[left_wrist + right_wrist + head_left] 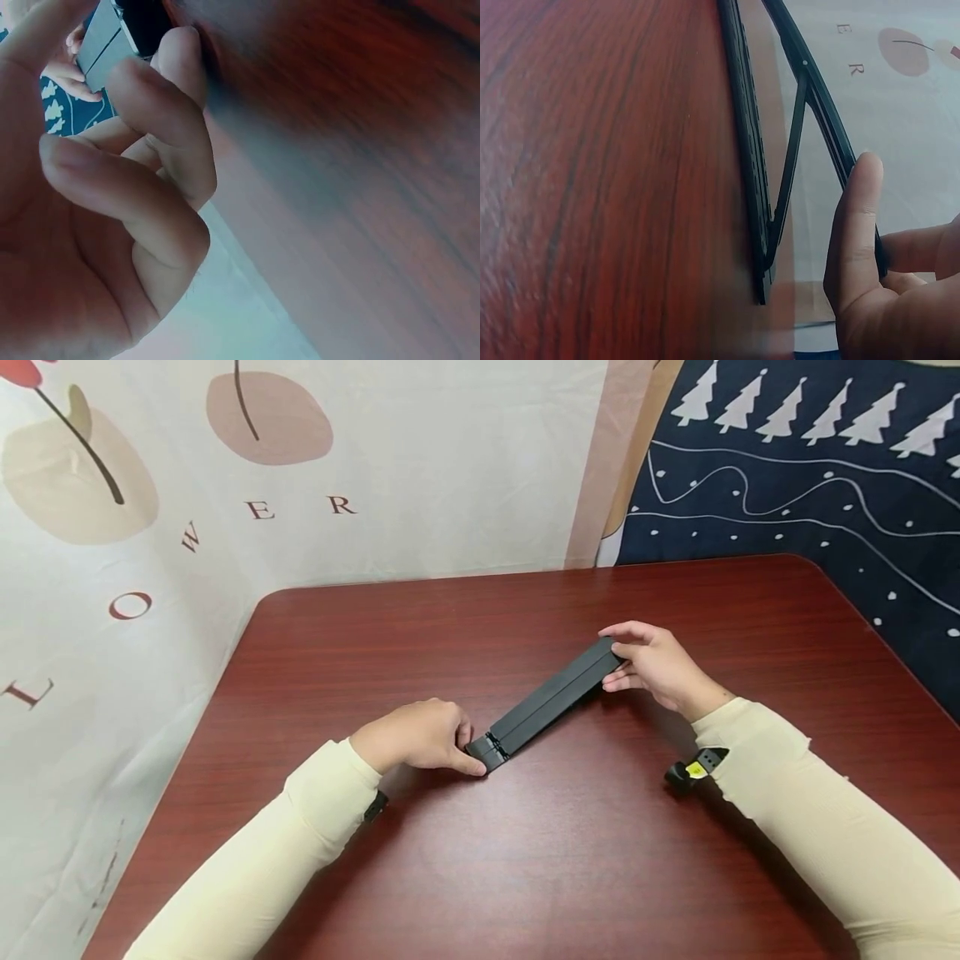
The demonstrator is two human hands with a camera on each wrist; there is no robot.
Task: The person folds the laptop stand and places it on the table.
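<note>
A long black folding stand [555, 697] slants across the middle of the table, its far right end raised. My left hand [423, 735] pinches the short hinged piece at its lower left end between thumb and fingers. At the raised end, my right hand [660, 670] grips the upper panel, thumb on one face and fingers on the other. In the right wrist view the upper panel [829, 112] angles away from the base bar [748, 142], which lies along the tabletop. A thin strut [789, 169] spans between them. The left wrist view shows curled fingers [127, 195] beside the stand's dark end.
The reddish-brown wooden table [480, 877] has rounded far corners. Behind it hang a pale printed cloth [450, 468] with letters and a navy cloth [787, 485] with white trees. A small black wrist device [686, 774] sits under the right sleeve.
</note>
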